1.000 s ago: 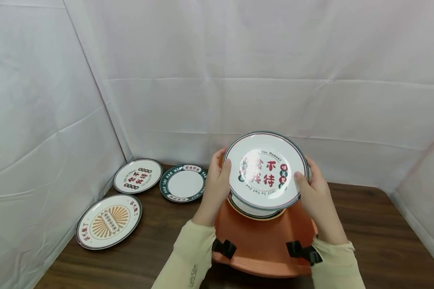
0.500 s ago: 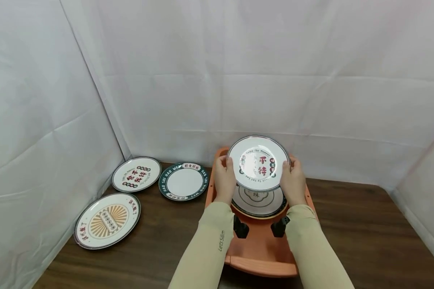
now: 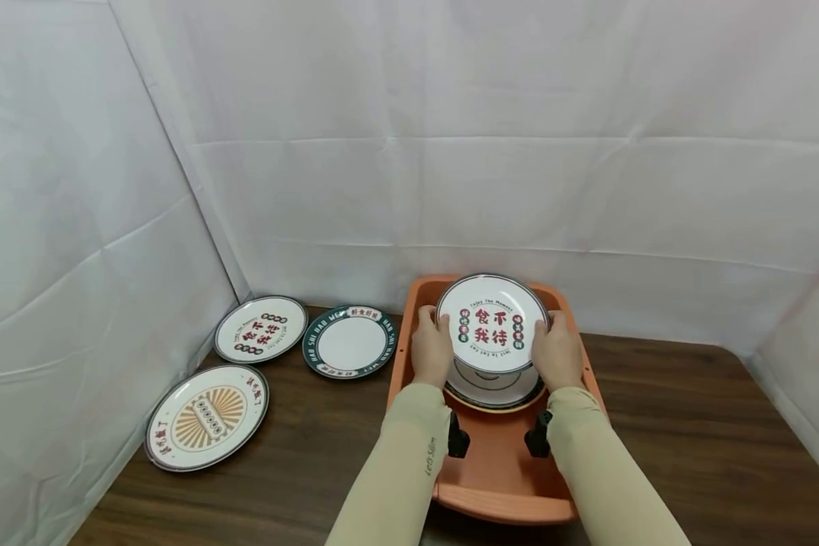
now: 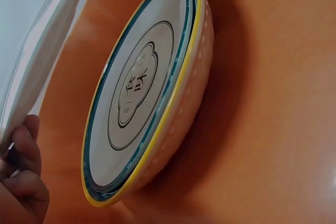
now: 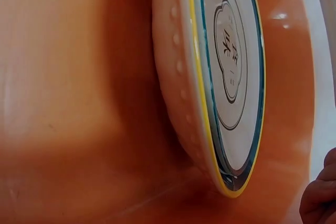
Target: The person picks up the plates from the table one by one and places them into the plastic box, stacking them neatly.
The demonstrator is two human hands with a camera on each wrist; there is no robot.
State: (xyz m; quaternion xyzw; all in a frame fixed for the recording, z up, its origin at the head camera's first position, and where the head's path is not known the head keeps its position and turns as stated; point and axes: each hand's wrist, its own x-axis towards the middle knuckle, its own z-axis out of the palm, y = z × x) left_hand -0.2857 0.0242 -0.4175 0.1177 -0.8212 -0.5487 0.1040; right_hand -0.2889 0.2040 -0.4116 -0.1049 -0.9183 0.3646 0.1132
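Note:
Both hands hold a white plate [image 3: 491, 324] with red characters and a dark rim, by its opposite sides. The left hand [image 3: 431, 349] grips the left edge, and the right hand [image 3: 557, 353] grips the right. Tilted toward the head camera, this plate is above a yellow-rimmed dish [image 4: 197, 66] in an orange plastic bin [image 3: 498, 478]. Nested in the dish lies a plate with a teal rim and black characters [image 5: 228, 51]; the held plate hides part of both from the head. Curled fingers [image 4: 26, 150] show under the plate's edge in the left wrist view.
Left of the bin, a green-rimmed plate [image 3: 349, 343], a plate with red characters [image 3: 261, 329] and a larger sunburst plate [image 3: 208, 418] lie on the dark wooden table [image 3: 696, 447]. White cloth [image 3: 491, 136] encloses the back and sides.
The held plate has moved down and away from the head camera, toward the dish in the bin. Both hands have travelled with it, keeping their grip. The plates on the table stay put.

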